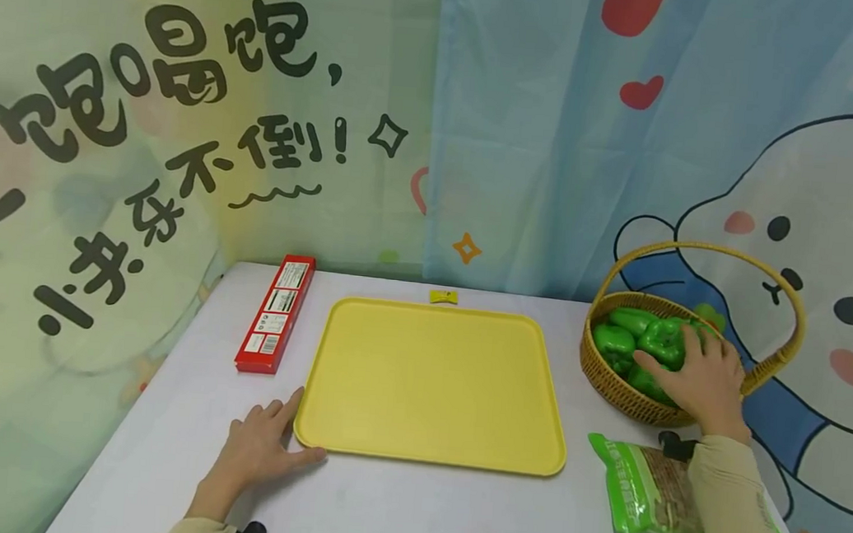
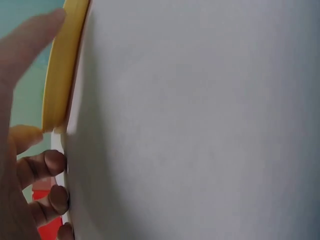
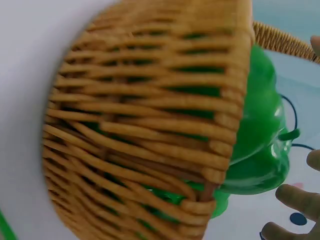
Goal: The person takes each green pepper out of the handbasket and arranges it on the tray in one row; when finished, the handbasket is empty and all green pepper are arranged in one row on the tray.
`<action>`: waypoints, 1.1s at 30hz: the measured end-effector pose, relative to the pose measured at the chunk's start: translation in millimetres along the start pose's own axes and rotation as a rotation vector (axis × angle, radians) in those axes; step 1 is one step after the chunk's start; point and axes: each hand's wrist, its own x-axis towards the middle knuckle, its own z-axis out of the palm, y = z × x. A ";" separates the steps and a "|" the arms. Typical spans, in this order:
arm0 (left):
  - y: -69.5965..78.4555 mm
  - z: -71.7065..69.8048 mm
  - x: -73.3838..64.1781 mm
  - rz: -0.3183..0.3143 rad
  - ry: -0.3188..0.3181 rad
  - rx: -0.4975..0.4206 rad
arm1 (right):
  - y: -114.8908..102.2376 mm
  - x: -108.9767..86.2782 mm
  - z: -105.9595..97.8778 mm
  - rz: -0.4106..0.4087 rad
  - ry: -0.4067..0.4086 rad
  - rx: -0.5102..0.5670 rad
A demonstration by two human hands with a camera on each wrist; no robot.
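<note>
A yellow tray [image 1: 433, 383] lies flat on the white table. My left hand [image 1: 254, 444] is at its near left corner, thumb along the front edge and index finger by the left side; the left wrist view shows the thumb tip against the tray's rim [image 2: 62, 75]. My right hand [image 1: 709, 385] reaches over a wicker basket [image 1: 611, 388] of green bell peppers [image 1: 660, 342], its fingers spread above them. In the right wrist view, the fingertips [image 3: 297, 200] are apart from the nearest pepper [image 3: 262, 125], which shows above the woven rim.
A long red box [image 1: 275, 314] with white labels lies left of the tray. Behind the tray is a small yellow packet [image 1: 443, 297]. A green and clear bag [image 1: 637, 492] of brown contents lies under my right forearm. The basket's handle [image 1: 797, 325] arches over the peppers.
</note>
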 end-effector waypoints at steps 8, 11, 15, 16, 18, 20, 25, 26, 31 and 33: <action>2.3 5.1 0.8 -0.013 0.006 0.011 | 5.7 24.1 -4.0 -0.007 -0.095 -0.050; 2.9 4.9 2.2 -0.009 0.004 0.010 | 6.3 29.7 -3.3 -0.010 -0.121 -0.046; 2.7 0.6 3.8 0.001 0.008 0.016 | 3.9 34.9 -3.3 0.002 -0.127 -0.008; 2.6 -0.6 3.8 0.001 0.009 0.017 | 2.2 35.6 -3.7 -0.005 -0.110 0.002; 1.9 -1.5 3.5 -0.004 0.009 0.016 | -4.6 36.6 -5.3 -0.035 -0.053 0.022; 1.8 -1.5 3.1 -0.009 -0.002 0.014 | -13.5 33.5 -8.7 -0.065 0.013 0.046; 0.9 -0.1 2.4 -0.017 -0.019 0.016 | -56.0 23.8 -22.6 -0.105 0.075 0.100; 0.8 0.0 2.4 -0.016 -0.019 0.016 | -66.3 21.5 -24.1 -0.119 0.078 0.112; 1.3 -1.3 3.6 -0.016 -0.021 0.009 | -119.8 9.0 -20.0 -0.257 0.092 0.184; 1.9 -2.1 4.3 -0.017 -0.029 0.004 | -138.7 4.1 -11.0 -0.306 0.075 0.211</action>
